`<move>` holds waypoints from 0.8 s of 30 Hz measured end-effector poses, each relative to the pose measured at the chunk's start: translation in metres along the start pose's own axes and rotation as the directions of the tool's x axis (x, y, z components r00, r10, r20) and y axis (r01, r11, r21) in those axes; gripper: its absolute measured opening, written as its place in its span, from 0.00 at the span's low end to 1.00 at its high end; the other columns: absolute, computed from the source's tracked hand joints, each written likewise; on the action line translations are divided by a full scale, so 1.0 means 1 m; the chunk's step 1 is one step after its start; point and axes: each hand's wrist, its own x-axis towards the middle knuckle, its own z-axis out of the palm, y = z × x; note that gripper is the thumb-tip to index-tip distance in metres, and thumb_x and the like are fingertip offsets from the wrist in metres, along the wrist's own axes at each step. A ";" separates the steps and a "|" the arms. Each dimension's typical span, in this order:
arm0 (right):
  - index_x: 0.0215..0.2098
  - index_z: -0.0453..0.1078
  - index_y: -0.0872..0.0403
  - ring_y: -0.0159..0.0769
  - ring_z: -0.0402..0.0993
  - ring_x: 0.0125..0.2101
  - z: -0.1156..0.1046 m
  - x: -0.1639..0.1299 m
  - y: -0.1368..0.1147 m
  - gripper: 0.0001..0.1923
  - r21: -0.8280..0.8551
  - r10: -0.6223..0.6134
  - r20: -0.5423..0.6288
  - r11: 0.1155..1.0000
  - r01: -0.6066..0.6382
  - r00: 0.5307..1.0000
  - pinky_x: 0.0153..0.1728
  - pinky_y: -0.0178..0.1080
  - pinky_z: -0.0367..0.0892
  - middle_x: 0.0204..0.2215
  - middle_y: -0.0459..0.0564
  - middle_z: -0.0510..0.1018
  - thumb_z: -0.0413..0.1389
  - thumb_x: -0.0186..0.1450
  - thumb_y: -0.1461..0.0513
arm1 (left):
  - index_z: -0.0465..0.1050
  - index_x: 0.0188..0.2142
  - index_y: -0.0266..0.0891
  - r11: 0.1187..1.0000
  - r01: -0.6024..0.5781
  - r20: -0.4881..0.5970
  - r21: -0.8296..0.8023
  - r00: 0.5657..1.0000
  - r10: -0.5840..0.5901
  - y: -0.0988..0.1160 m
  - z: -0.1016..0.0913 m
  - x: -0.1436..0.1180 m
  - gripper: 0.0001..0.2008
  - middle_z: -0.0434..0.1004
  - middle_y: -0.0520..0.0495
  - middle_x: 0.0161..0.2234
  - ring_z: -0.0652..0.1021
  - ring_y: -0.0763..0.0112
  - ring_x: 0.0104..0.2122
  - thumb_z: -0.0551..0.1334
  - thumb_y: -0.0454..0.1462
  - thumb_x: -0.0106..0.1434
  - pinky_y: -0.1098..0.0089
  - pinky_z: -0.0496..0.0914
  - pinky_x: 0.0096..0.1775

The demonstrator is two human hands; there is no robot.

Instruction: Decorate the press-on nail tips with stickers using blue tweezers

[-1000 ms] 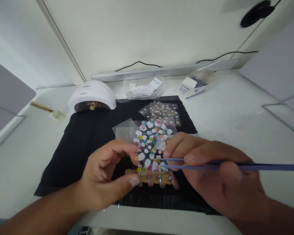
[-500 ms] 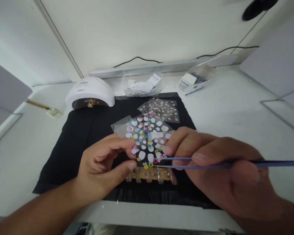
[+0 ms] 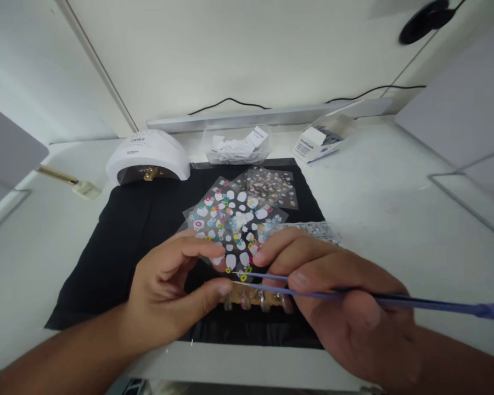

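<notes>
- A pair of blue tweezers (image 3: 354, 295) is being held by the right hand (image 3: 346, 307), the fingers pinched closed around the shaft; the long handle is running off toward 3 o'clock and the tips are pointing toward 9 o'clock.
- The tweezer tips are being kept at the near edge of a clear sticker sheet (image 3: 230, 225), just above a small yellow ring sticker.
- That sticker sheet, printed with white shapes and coloured dots, is being gripped at its near left corner by the left hand (image 3: 168, 299), thumb and forefinger closed on it.
- A wooden strip with false nails (image 3: 257, 299) is lying just beneath the two hands, at 6 o'clock from the sheet, on a black mat (image 3: 123, 241).
- The mat is being carried by the white desk (image 3: 395, 208).
- Further sticker sheets (image 3: 271, 186) are lying on the mat at 12 o'clock from the held one, and another is showing at 2 o'clock behind the right knuckles.
- A white nail lamp (image 3: 148, 156) is standing at 11 o'clock at the far edge of the mat, with a gold-handled tool (image 3: 68, 181) lying at its 9 o'clock.
- A clear tub of white slips (image 3: 236, 147) is sitting at 12 o'clock, and an opened white box (image 3: 323, 140) at 1 o'clock.
</notes>
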 end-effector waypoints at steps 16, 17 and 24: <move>0.44 0.80 0.56 0.45 0.79 0.35 -0.005 -0.003 0.002 0.15 0.021 0.023 0.031 1.000 -0.023 0.999 0.38 0.50 0.75 0.30 0.56 0.80 0.52 0.71 0.59 | 0.76 0.52 0.49 0.928 -0.097 0.148 0.361 0.988 0.046 0.009 -0.007 0.002 0.21 0.81 0.52 0.35 0.79 0.70 0.33 0.69 0.31 0.61 0.71 0.75 0.37; 0.44 0.80 0.56 0.45 0.79 0.35 -0.004 -0.003 0.003 0.15 0.033 0.022 0.027 0.999 -0.023 0.999 0.38 0.50 0.75 0.30 0.56 0.80 0.52 0.71 0.59 | 0.77 0.52 0.49 0.921 -0.094 0.149 0.379 0.988 0.040 0.010 -0.007 0.002 0.20 0.81 0.53 0.35 0.79 0.72 0.33 0.69 0.30 0.61 0.71 0.75 0.37; 0.41 0.81 0.55 0.44 0.80 0.35 -0.001 -0.003 0.006 0.15 0.044 0.032 -0.034 0.999 -0.030 0.999 0.38 0.50 0.74 0.28 0.54 0.81 0.53 0.71 0.58 | 0.78 0.48 0.45 0.900 -0.089 0.130 0.426 0.991 0.036 0.012 -0.008 0.001 0.16 0.82 0.55 0.35 0.80 0.76 0.35 0.69 0.30 0.62 0.77 0.74 0.40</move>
